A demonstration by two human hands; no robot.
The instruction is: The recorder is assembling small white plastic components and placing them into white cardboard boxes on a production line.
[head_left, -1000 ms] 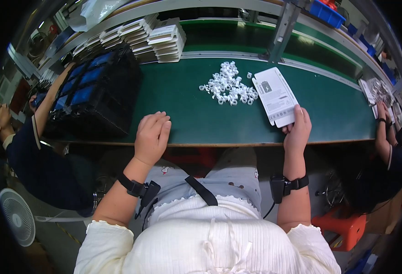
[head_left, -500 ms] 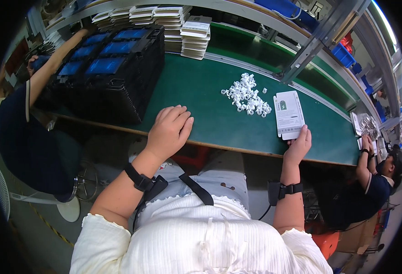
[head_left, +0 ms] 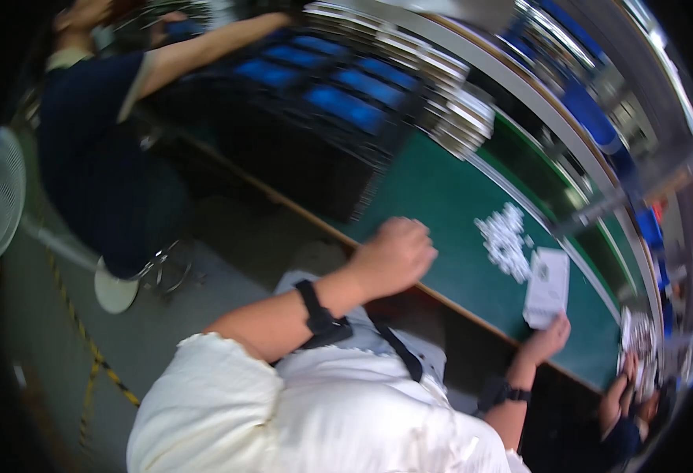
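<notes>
The left hand lay curled in a loose fist on the near edge of the green counter, holding nothing. The right hand touched the near end of a white card, fingers closed on its edge. White small parts lay heaped just beside the card.

Green-topped bench: black crate, white small-parts pile, white card, stacked trays.

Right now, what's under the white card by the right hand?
The white card lies flat on the green mat; the right hand touches its near edge. Anything beneath it is hidden.
</notes>
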